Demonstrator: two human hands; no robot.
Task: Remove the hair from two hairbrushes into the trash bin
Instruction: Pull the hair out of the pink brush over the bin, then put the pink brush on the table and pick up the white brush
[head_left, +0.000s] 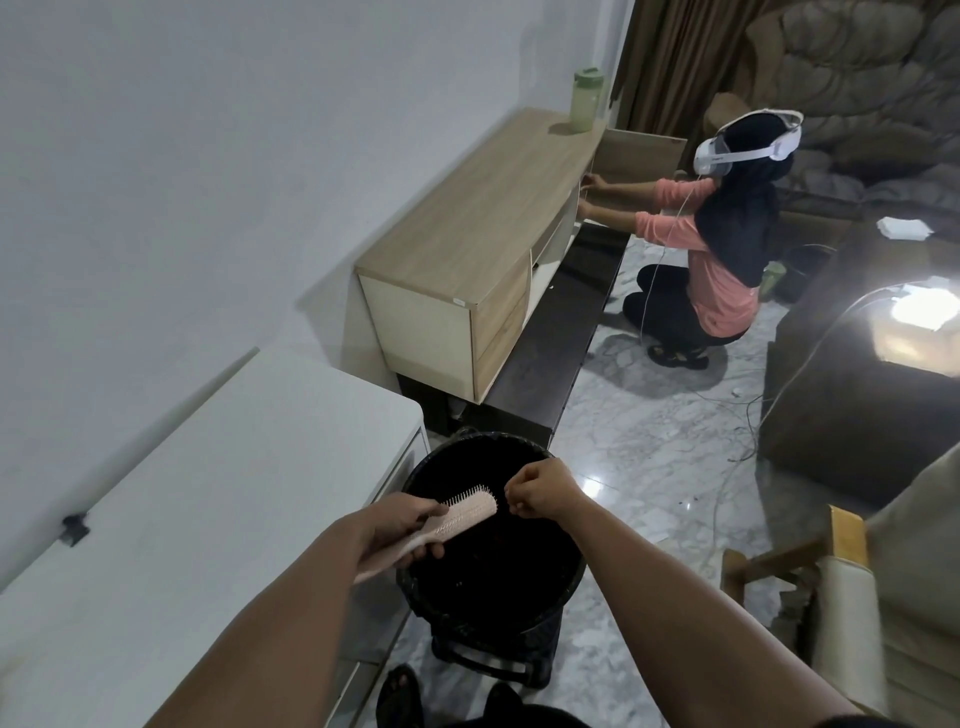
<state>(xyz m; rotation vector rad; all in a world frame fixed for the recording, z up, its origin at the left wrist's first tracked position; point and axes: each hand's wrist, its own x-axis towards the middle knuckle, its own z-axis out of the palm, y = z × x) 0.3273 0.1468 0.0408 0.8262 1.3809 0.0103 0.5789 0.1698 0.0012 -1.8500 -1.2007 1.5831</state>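
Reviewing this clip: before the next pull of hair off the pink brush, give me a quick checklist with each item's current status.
1. Left hand grips the pink hairbrush by its handle: ok.
2. Brush head over the trash bin opening: ok.
3. Right hand over the bin, fingers pinched beside the brush tip: ok.
4. Hair held in the pinch: cannot tell.
5. Hair left in the bristles: cannot tell.
6. Second hairbrush in view: not ok.

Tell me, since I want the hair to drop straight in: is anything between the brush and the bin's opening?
Nothing visible. The left hand holds the pink hairbrush directly above the open black trash bin, and the right hand is curled near the brush tip, also over the opening.
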